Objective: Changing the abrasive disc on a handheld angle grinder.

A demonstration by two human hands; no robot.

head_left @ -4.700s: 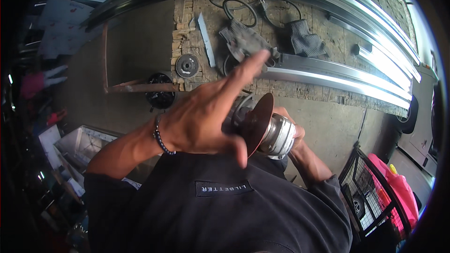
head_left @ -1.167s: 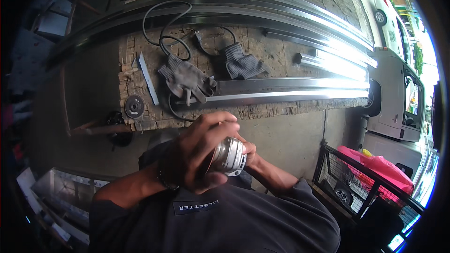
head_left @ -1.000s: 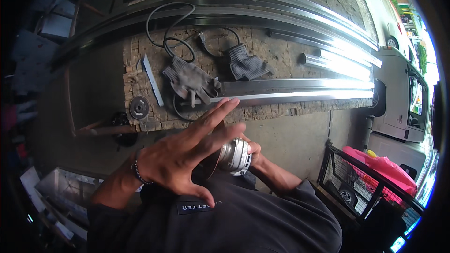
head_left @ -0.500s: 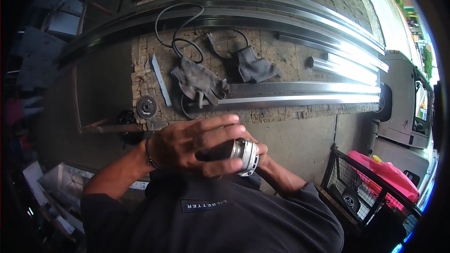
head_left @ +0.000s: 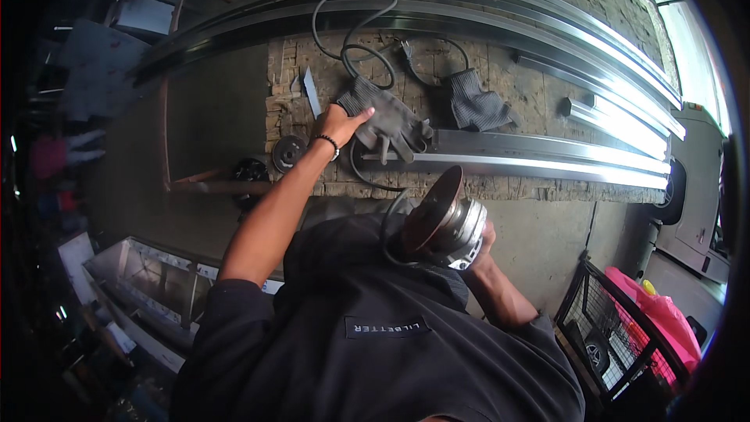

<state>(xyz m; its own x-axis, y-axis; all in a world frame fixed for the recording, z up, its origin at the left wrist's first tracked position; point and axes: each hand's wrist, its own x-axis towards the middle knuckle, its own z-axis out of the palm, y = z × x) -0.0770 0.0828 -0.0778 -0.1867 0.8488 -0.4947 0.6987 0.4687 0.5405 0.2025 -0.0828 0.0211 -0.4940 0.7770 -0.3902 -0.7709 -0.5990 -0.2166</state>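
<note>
My right hand (head_left: 486,241) is closed round an angle grinder (head_left: 466,236), held in front of my body. The grinder's brownish disc (head_left: 436,205) is tilted up toward the bench. My left hand (head_left: 337,123) reaches over the wooden bench, its thumb stretched out onto a grey knitted work glove (head_left: 384,121); the other fingers are mostly hidden. Partly covered by that hand lies a thin, pointed metal strip (head_left: 312,92). A second grey glove (head_left: 476,101) rests to the right. The grinder's black cord (head_left: 316,25) loops across the bench to a plug.
A round disc (head_left: 289,153) lies at the bench's left corner. Long shiny metal profiles (head_left: 547,164) run across the worn bench top (head_left: 500,187). To the right are a wire-mesh cart (head_left: 617,336) with a pink bag (head_left: 664,320) and a parked vehicle (head_left: 707,203). A metal frame (head_left: 148,281) stands lower left.
My left hand has left the grinder and reached out to the glove and strip on the bench. The grinder stays in my right hand, its disc now in sight. The view has shifted left.
</note>
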